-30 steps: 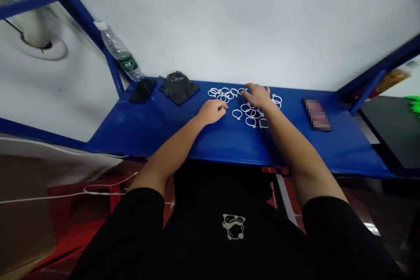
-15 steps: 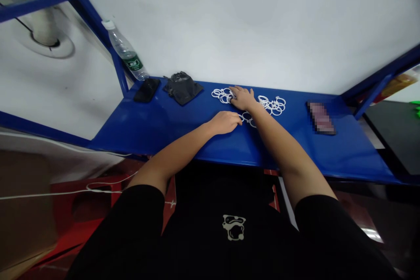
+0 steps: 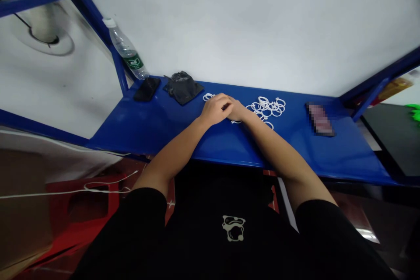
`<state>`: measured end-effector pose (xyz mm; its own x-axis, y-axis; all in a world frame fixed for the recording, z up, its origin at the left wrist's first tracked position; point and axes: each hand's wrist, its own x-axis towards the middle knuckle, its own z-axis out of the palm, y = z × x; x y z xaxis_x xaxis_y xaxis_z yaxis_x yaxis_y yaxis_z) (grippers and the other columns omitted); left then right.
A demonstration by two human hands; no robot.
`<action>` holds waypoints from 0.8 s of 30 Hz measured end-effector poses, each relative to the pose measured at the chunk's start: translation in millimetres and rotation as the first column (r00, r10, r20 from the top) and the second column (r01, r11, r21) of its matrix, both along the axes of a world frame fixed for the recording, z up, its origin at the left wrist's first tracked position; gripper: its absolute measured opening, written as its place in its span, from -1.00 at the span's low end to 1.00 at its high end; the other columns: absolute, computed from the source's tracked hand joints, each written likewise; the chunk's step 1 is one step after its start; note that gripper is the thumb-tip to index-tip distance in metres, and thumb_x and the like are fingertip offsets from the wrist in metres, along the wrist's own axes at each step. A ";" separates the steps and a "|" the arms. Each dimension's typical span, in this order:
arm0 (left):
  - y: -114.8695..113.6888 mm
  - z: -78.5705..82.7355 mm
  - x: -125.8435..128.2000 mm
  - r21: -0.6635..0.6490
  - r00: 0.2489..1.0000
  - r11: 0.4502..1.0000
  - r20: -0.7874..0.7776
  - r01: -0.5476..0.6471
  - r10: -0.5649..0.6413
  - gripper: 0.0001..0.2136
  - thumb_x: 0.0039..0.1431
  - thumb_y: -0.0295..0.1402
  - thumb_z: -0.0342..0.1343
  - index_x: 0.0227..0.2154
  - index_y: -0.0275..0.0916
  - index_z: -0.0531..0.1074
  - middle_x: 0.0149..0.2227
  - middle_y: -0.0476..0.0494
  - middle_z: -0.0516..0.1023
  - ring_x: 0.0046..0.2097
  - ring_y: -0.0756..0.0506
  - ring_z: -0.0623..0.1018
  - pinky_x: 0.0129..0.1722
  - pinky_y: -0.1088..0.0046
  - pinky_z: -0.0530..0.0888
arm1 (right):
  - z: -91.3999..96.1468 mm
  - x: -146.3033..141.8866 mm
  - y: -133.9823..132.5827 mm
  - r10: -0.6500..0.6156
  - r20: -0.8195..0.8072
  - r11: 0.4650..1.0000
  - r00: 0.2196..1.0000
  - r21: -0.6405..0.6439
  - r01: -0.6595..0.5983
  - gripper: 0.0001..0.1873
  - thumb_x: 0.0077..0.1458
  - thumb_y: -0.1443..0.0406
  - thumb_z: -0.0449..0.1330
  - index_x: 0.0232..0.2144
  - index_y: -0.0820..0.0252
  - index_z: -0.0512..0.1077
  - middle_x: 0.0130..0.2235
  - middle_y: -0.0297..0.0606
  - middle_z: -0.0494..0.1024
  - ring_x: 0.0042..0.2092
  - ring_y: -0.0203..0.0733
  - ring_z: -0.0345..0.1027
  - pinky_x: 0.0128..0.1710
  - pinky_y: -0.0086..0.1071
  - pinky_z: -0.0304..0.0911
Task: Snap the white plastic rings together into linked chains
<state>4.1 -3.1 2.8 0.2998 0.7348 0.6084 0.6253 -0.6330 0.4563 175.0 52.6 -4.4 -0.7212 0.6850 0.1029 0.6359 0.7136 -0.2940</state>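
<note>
Head view. The left hand (image 3: 215,110) and right hand (image 3: 236,110) meet at mid-counter, touching each other, fingers curled down; whether either holds anything cannot be told. White plastic rings (image 3: 267,107) lie in a loose cluster, spread left to right, just right of the right hand, the nearer hand. One ring (image 3: 208,96) shows just left of the left hand. The blue counter (image 3: 147,133) carries them; a crumpled black bag (image 3: 182,88) lies farther left.

Plastic rings (image 3: 266,107) lie mid-frame on a metal shelf (image 3: 157,135), a crumpled bag (image 3: 182,88) and flat case (image 3: 147,89) to their left, a phone (image 3: 320,119) right, a water bottle (image 3: 126,50) behind the upper-left corner.
</note>
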 end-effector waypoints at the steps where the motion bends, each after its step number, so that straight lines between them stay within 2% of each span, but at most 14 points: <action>1: 5.0 -0.1 -4.7 -0.011 0.999 0.999 0.011 -0.038 0.038 -0.85 0.49 -0.36 0.20 -0.14 -0.18 0.69 0.00 -0.24 0.73 0.06 -0.21 0.69 0.14 0.19 0.61 | 1.0 -0.7 -6.1 -0.006 -0.031 1.000 0.999 -0.021 0.006 -0.47 0.37 0.24 0.20 0.32 0.16 0.58 0.41 0.08 0.58 0.40 0.36 0.43 0.38 0.28 0.40; 5: 21.7 -4.3 -19.7 -0.095 0.986 0.982 -0.009 -0.164 0.164 -0.83 0.55 -0.33 0.18 -0.14 -0.15 0.68 0.00 -0.22 0.73 0.08 -0.23 0.65 0.27 0.11 0.54 | 11.0 6.7 -23.7 0.017 -0.187 0.992 0.982 -0.122 -0.041 -0.41 0.35 0.20 0.26 0.37 0.20 0.51 0.32 0.04 0.65 0.27 0.22 0.57 0.32 0.09 0.47; 8: 24.9 -7.9 -21.6 -0.178 0.977 0.962 -0.081 -0.207 0.195 -0.78 0.58 -0.29 0.15 -0.12 -0.15 0.71 0.01 -0.22 0.75 0.07 -0.26 0.64 0.25 0.08 0.52 | 17.0 20.9 -32.3 0.012 -0.258 0.989 0.966 -0.137 -0.049 -0.35 0.30 0.19 0.33 0.40 0.14 0.50 0.33 0.00 0.66 0.28 0.23 0.58 0.32 0.09 0.47; 11: 21.5 -10.0 -18.4 -0.212 0.974 0.957 -0.157 -0.197 0.165 -0.76 0.58 -0.27 0.15 -0.11 -0.13 0.73 0.06 -0.20 0.76 0.11 -0.30 0.62 0.27 0.02 0.49 | 16.4 37.3 -39.6 -0.011 -0.247 0.994 0.969 -0.110 -0.017 -0.35 0.27 0.19 0.38 0.38 0.09 0.55 0.35 -0.03 0.65 0.33 0.27 0.55 0.36 0.15 0.43; 14: 17.3 -11.5 -15.5 -0.234 0.970 0.958 -0.215 -0.167 0.117 -0.82 0.54 -0.26 0.23 -0.07 -0.09 0.75 0.10 -0.19 0.74 0.19 -0.33 0.59 0.34 -0.05 0.43 | 12.9 53.1 -42.8 -0.047 -0.167 0.996 0.985 -0.077 0.034 -0.44 0.29 0.16 0.40 0.30 0.06 0.63 0.33 -0.02 0.67 0.36 0.28 0.53 0.41 0.22 0.38; 16: 15.7 -12.5 -14.7 -0.245 0.962 0.953 -0.247 -0.177 0.115 -0.83 0.49 -0.25 0.30 -0.01 -0.09 0.76 0.16 -0.23 0.71 0.26 -0.36 0.56 0.39 -0.09 0.39 | 11.7 62.2 -41.8 -0.111 -0.085 0.993 0.990 -0.039 0.108 -0.49 0.30 0.16 0.41 0.26 0.02 0.66 0.36 -0.04 0.65 0.39 0.33 0.49 0.47 0.35 0.28; 20: 13.8 -13.1 -14.3 -0.244 0.950 0.947 -0.277 -0.211 0.140 -0.74 0.43 -0.22 0.38 0.10 -0.12 0.73 0.25 -0.29 0.66 0.35 -0.42 0.51 0.44 -0.13 0.35 | 13.7 71.0 -39.7 -0.276 0.014 0.957 0.961 0.096 0.274 -0.56 0.36 0.27 0.31 0.24 -0.05 0.68 0.43 -0.08 0.57 0.52 0.43 0.29 0.53 0.66 -0.08; 24: 12.2 -10.2 -13.3 -0.266 0.955 0.944 -0.272 -0.194 0.119 -0.63 0.41 -0.22 0.40 0.22 -0.11 0.66 0.27 -0.27 0.68 0.35 -0.41 0.54 0.43 -0.10 0.35 | 16.5 61.9 -46.1 -0.346 0.017 0.927 0.938 0.161 0.339 -0.49 0.42 0.29 0.21 0.34 0.01 0.61 0.45 -0.04 0.55 0.54 0.44 0.24 0.54 0.69 -0.18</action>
